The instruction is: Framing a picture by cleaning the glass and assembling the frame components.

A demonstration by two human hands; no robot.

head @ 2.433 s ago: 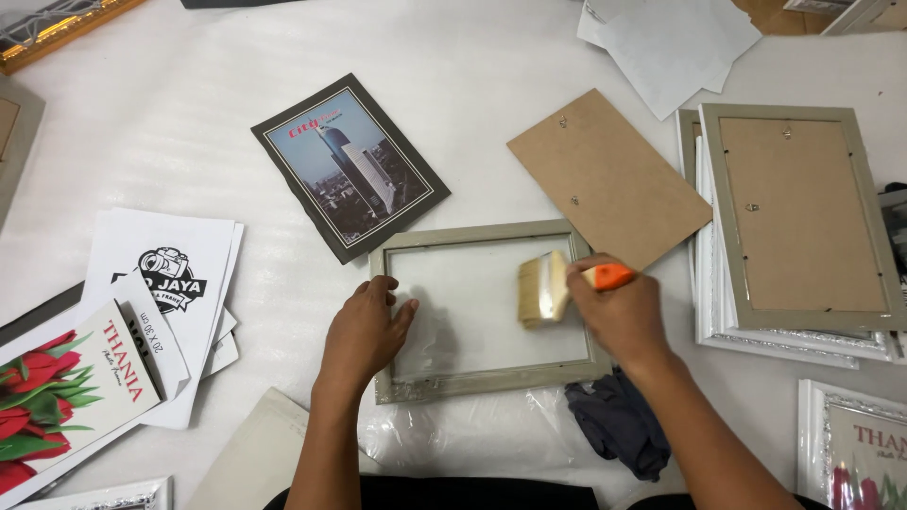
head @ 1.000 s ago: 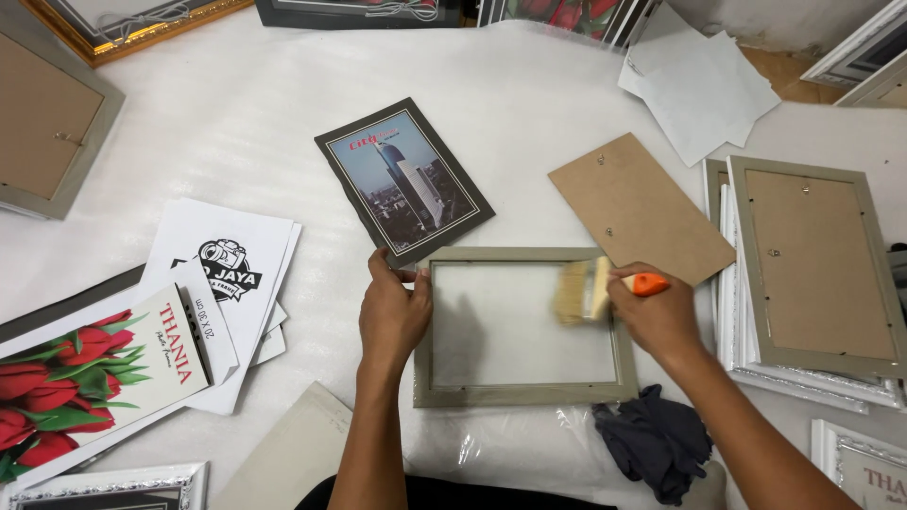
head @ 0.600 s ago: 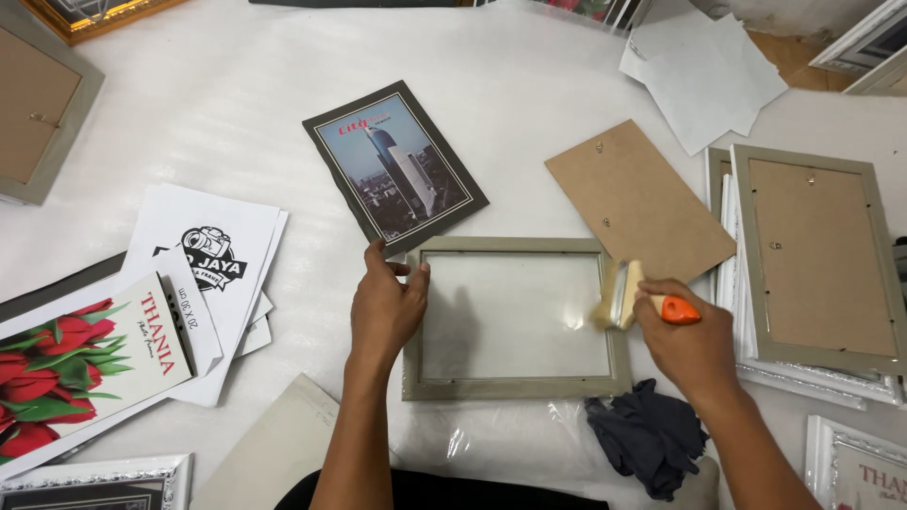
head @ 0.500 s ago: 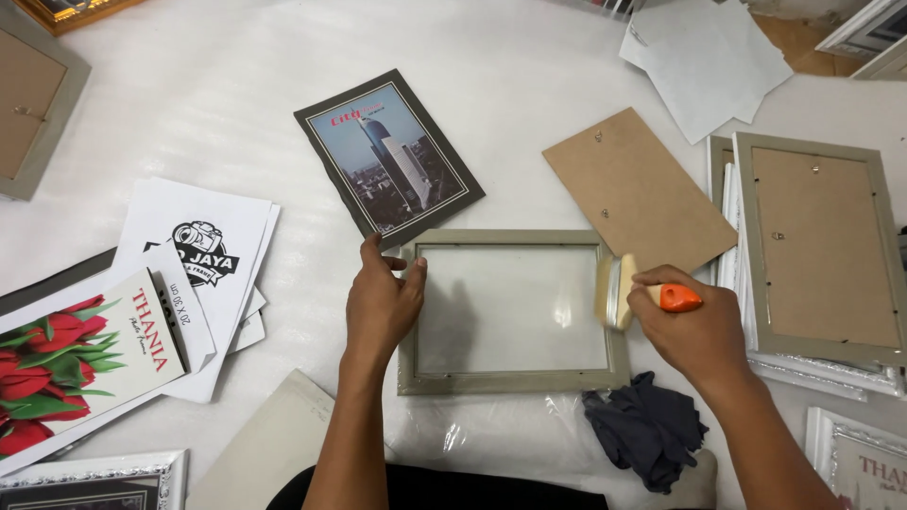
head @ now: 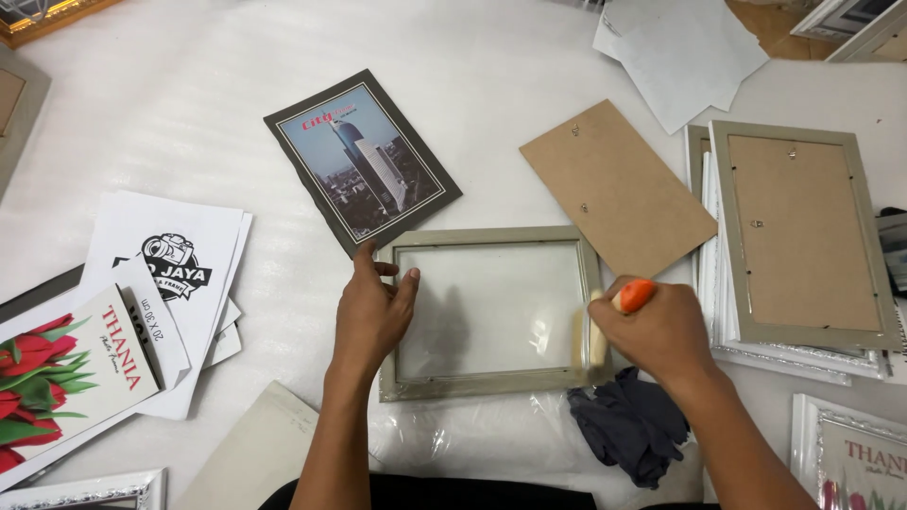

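Observation:
A grey-green picture frame (head: pixel 491 236) with its glass lies face down in front of me on the white table. My left hand (head: pixel 371 312) presses on the frame's left edge, fingers spread over the glass. My right hand (head: pixel 661 331) is closed on a brush with an orange handle (head: pixel 631 295), its bristles (head: pixel 588 331) resting on the frame's right edge. A tower photo print with a dark mat (head: pixel 362 161) lies just beyond the frame's upper left corner. A brown backing board (head: pixel 616 187) lies at the upper right.
A stack of frames (head: pixel 803 236) sits at the right, back side up. Printed sheets (head: pixel 161 274) and a tulip picture (head: pixel 57 378) lie at the left. A dark cloth (head: pixel 628 425) and clear plastic wrap (head: pixel 472 439) are near me. White papers (head: pixel 680 47) lie far right.
The brush has swept from the middle of the glass to the frame's right edge. My left hand shifted from the glass to the frame's left edge.

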